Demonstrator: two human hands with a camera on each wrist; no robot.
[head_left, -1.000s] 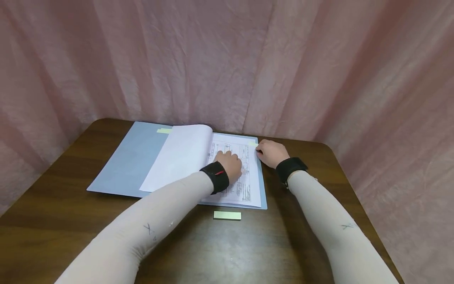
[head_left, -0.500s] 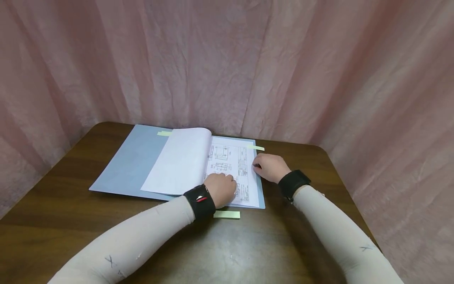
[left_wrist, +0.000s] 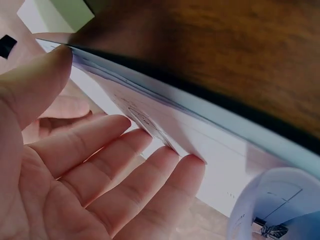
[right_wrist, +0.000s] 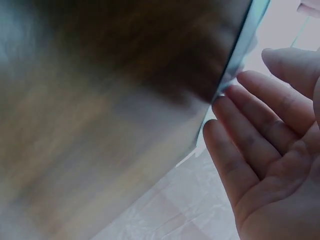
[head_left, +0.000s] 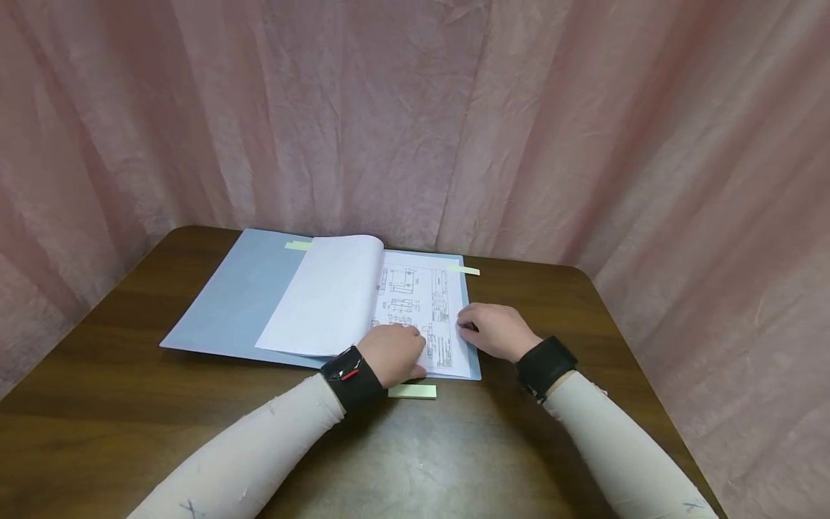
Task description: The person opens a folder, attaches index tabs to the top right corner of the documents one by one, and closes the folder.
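Brown table [head_left: 130, 404]; wrist views alone: left hand [left_wrist: 75, 170], right hand [right_wrist: 270, 150] flat-fingered, holding nothing.

cream long sleeves with small x marks; black wristbands, red mark on left band.
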